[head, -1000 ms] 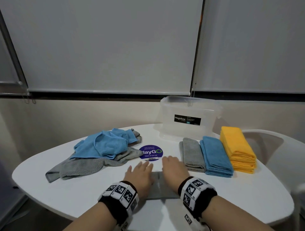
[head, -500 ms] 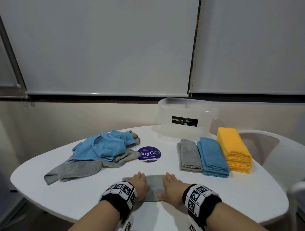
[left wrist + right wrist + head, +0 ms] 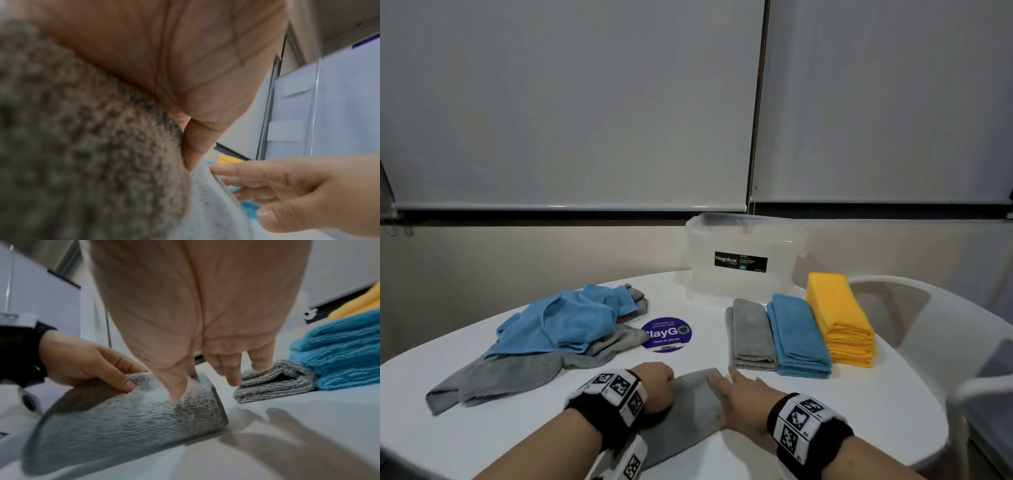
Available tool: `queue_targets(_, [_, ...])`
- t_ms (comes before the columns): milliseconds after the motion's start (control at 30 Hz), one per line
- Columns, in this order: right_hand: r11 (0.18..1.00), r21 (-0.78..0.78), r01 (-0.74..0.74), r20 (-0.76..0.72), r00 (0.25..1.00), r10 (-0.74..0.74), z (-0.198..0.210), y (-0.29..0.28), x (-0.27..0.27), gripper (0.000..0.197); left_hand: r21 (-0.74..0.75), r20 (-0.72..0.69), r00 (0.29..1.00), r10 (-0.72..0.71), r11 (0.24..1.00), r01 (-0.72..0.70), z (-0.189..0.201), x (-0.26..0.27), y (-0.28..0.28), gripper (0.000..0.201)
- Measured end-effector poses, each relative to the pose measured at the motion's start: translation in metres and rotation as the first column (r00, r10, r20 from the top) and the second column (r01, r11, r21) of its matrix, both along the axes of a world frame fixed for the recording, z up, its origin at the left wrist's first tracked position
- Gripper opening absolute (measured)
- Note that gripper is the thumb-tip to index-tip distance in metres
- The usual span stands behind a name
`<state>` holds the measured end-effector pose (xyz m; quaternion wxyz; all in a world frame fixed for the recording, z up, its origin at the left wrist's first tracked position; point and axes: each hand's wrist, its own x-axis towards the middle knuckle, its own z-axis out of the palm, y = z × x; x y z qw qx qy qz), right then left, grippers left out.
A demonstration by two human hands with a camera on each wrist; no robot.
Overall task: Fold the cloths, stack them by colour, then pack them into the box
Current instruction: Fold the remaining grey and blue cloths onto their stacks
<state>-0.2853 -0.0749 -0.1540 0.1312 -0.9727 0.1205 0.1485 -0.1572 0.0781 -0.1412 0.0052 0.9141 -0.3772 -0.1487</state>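
A folded grey cloth (image 3: 688, 404) lies slantwise on the white table (image 3: 842, 411) right in front of me. My left hand (image 3: 657, 383) grips its left edge with curled fingers (image 3: 121, 381). My right hand (image 3: 736, 394) pinches its far right corner between thumb (image 3: 174, 391) and forefinger, the other fingers held straight. The cloth (image 3: 133, 418) arches up a little between the hands. To the right stand three folded stacks: grey (image 3: 751, 332), blue (image 3: 798, 335) and yellow (image 3: 839, 318). The clear plastic box (image 3: 743, 253) stands open behind them.
A heap of loose blue cloths (image 3: 565, 318) on loose grey cloths (image 3: 510, 377) covers the table's left side. A round purple sticker (image 3: 666, 334) lies mid-table. A white chair (image 3: 962, 342) stands close at the right edge. A wall with blinds is behind.
Both hands lay flat on the cloth, smoothing it towards me. Now the left hand has curled onto its left edge, the right has moved to its right corner, and the cloth has turned slantwise.
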Motion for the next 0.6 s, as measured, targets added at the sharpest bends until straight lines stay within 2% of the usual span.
queue_targets(67, [0.988,0.15,0.031,0.234,0.97,-0.066,0.003,-0.014,-0.008,0.069,-0.153,0.007,0.999,-0.052,0.987,0.052,0.017,0.004,-0.007,0.02])
queue_targets(133, [0.963,0.264,0.048,0.471,0.865,-0.172,0.011,-0.026,-0.015,0.062,-0.307,0.002,0.997,-0.079,0.949,0.076,0.035,0.009,-0.019,0.015])
queue_targets(167, [0.938,0.341,0.057,0.536,0.808,-0.243,0.016,-0.031,-0.017,0.058,-0.382,-0.012,0.997,-0.074,0.922,0.064,0.043,0.011,-0.027,0.014])
queue_targets(233, [0.855,0.517,0.043,0.544,0.755,-0.367,0.026,-0.041,-0.018,0.058,-0.527,-0.05,0.998,-0.05,0.85,0.017,0.056,0.013,-0.049,0.013])
queue_targets(333, [0.629,0.775,-0.067,0.423,0.794,-0.437,0.036,-0.056,-0.009,0.068,-0.726,-0.186,0.98,-0.069,0.682,-0.09,0.061,0.014,-0.092,0.018])
queue_targets(367, [0.598,0.797,-0.083,0.413,0.797,-0.441,0.038,-0.063,-0.004,0.072,-0.758,-0.255,0.964,-0.081,0.635,-0.148,0.058,0.015,-0.106,0.02])
queue_targets(400, [0.623,0.778,-0.083,0.44,0.779,-0.446,0.039,-0.071,0.003,0.076,-0.779,-0.326,0.941,-0.094,0.59,-0.211,0.053,0.018,-0.122,0.02])
queue_targets(467, [0.742,0.671,-0.004,0.511,0.728,-0.458,0.041,-0.093,0.017,0.077,-0.775,-0.459,0.883,-0.096,0.529,-0.346,0.043,0.023,-0.148,0.023])
queue_targets(500, [0.795,0.604,0.056,0.525,0.722,-0.45,0.043,-0.103,0.023,0.076,-0.751,-0.513,0.854,-0.089,0.529,-0.396,0.038,0.027,-0.158,0.026])
queue_targets(533, [0.827,0.552,0.11,0.519,0.731,-0.444,0.046,-0.112,0.028,0.075,-0.722,-0.551,0.83,-0.084,0.546,-0.425,0.032,0.031,-0.168,0.032])
queue_targets(600, [0.872,0.444,0.208,0.448,0.791,-0.417,0.041,-0.127,0.037,0.068,-0.631,-0.568,0.823,-0.03,0.658,-0.411,0.016,0.039,-0.182,0.048])
